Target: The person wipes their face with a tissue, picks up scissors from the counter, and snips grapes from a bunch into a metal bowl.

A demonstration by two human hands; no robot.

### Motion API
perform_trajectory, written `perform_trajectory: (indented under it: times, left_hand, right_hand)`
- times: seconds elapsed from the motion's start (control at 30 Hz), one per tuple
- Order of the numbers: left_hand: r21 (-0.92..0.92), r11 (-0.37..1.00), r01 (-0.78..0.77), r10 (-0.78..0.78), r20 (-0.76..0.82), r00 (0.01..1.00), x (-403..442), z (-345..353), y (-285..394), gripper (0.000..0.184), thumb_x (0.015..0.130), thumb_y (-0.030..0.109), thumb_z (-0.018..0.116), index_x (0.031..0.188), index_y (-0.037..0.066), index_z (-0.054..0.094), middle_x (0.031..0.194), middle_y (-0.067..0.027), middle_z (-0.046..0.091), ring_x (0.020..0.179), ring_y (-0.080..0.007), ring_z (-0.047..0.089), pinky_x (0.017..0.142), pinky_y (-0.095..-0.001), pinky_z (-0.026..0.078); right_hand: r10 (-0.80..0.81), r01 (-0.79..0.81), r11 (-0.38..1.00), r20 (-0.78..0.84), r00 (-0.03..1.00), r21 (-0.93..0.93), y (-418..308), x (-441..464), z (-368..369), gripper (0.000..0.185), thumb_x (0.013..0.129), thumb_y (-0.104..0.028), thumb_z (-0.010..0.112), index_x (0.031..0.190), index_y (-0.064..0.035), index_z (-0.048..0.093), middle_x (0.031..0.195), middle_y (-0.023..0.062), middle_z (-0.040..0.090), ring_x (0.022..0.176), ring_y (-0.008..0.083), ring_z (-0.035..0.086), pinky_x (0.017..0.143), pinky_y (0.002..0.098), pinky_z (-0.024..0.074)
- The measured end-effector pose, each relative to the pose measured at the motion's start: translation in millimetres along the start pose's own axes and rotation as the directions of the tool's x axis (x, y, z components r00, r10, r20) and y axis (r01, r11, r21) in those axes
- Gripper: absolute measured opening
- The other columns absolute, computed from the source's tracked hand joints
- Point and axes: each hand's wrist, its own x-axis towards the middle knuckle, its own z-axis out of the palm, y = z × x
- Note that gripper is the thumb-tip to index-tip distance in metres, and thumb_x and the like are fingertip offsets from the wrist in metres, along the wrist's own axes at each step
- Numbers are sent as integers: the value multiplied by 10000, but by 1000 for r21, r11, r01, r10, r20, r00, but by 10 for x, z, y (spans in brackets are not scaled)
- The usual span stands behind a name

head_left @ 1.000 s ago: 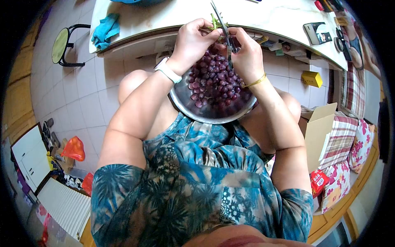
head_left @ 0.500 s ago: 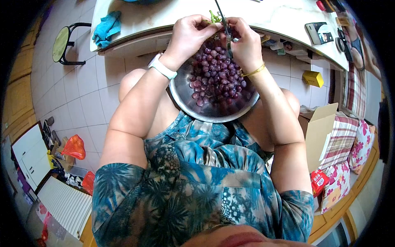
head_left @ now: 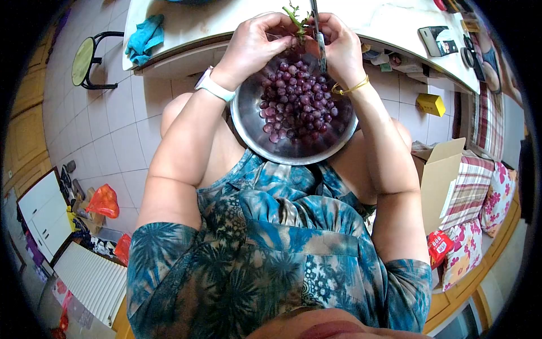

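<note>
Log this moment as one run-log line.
left hand: pinching green stem | right hand: holding scissors | steel bowl: between legs, purple grapes inside | blue cloth: on table

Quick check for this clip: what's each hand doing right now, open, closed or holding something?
Left hand: closed, fingers holding a thin green grape stem.
Right hand: closed around slim metal scissors.

A: Way into the bowl (head_left: pixel 257 144)?
B: Near side, between left forearm (head_left: pixel 195 135) and right forearm (head_left: pixel 379 127), down to grapes (head_left: pixel 299 101).
A: Far side?
B: Obstructed. Left hand (head_left: pixel 254 44), stem (head_left: pixel 299 22), scissors (head_left: pixel 322 48), right hand (head_left: pixel 343 55); table (head_left: pixel 209 21) beyond.
A: Flanks?
B: Legs (head_left: pixel 217 161) hem it.
</note>
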Motion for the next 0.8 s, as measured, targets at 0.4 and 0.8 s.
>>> perform_trajectory:
  times: [0.4, 0.8]
  left_hand:
    - [399, 912, -91, 92, 16, 996, -25, -6, -13, 323, 808, 142, 818, 1075, -8, 716, 920, -112, 745, 845, -141, 702, 775, -305, 560]
    - [177, 973, 146, -113, -188, 976, 4, 42, -234, 272, 845, 188, 829, 933, -31, 694, 814, -62, 716, 707, -93, 661, 664, -243, 562]
  right_hand:
    - [-17, 17, 999, 7, 1000, 46, 24, -9, -24, 364, 838, -109, 816, 1151, -26, 649, 1006, 48, 754, 935, 90, 689, 830, 250, 544]
    - [-277, 255, 955, -147, 950, -149, -101, -263, -28, 449, 754, -281, 873, 1087, -80, 649, 922, 133, 730, 851, 294, 735, 713, 369, 569]
